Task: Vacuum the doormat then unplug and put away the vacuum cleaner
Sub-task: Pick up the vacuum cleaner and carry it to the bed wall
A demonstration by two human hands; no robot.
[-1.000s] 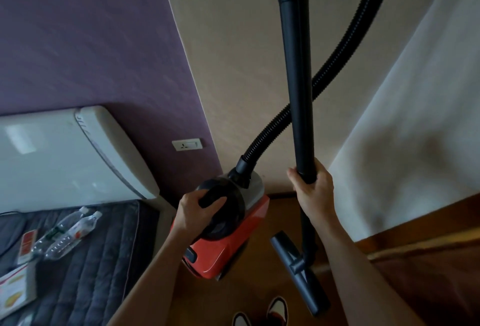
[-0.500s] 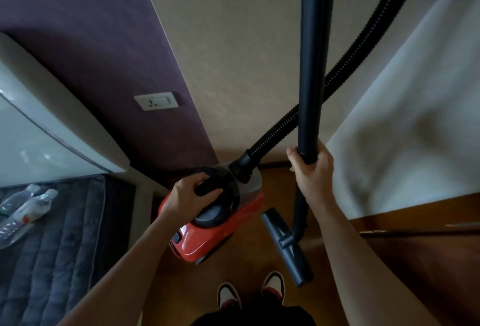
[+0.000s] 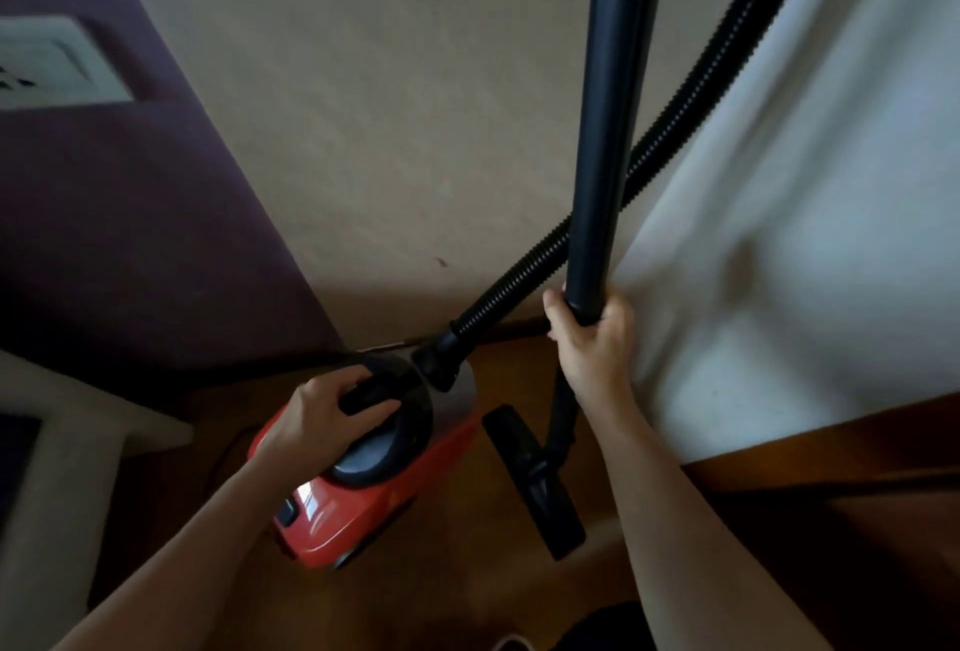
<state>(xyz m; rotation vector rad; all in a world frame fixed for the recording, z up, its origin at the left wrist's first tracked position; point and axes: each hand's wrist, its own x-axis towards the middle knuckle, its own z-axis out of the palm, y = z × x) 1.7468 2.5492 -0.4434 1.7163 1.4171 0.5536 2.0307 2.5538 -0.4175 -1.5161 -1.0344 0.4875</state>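
A red canister vacuum cleaner [image 3: 353,510] with a black top is low over the wooden floor near the wall corner. My left hand [image 3: 324,416] is closed around its black carry handle. My right hand [image 3: 592,338] grips the upright black wand [image 3: 608,131]. The black floor nozzle [image 3: 535,479] hangs at the wand's lower end, beside the canister. A ribbed black hose [image 3: 670,131] runs from the canister's front up to the top right. No doormat is in view.
A purple wall [image 3: 130,235] and a beige wall [image 3: 363,105] meet behind the vacuum. A white wall socket [image 3: 47,63] sits at the upper left. A white curtain [image 3: 805,235] hangs on the right above a dark wooden ledge [image 3: 831,484]. A pale furniture edge [image 3: 67,442] is at the left.
The view has swung right and closed in on the corner; the bed and bottles have left the frame. The vacuum has come lower toward the floor, both hands keeping their grips.
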